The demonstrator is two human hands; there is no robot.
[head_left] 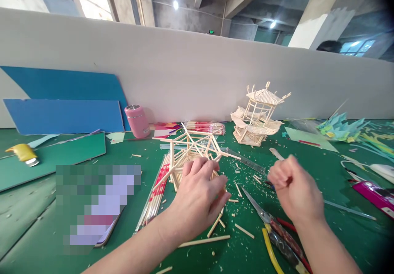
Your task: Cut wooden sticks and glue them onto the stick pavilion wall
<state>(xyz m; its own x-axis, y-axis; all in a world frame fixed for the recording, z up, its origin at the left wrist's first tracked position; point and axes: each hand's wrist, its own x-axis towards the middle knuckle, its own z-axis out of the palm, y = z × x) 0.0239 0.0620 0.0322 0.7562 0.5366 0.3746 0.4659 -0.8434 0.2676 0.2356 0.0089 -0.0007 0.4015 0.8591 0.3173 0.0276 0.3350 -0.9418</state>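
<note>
My left hand (200,194) rests on a small structure of wooden sticks (192,151) on the green table, fingers curled over its near edge. My right hand (294,188) is closed in a fist around a thin tool whose pale handle (276,154) sticks out behind it; its tip is hidden. A finished wooden stick pagoda (257,116) stands farther back, to the right. Loose cut sticks (215,224) lie scattered between my hands.
Pliers and cutters (277,233) lie by my right wrist. A pack of sticks (155,196) lies left of the structure. A pink cup (137,121), blue boards (63,116), a yellow object (23,153), a phone (101,208) and paper crafts (341,128) surround the work area.
</note>
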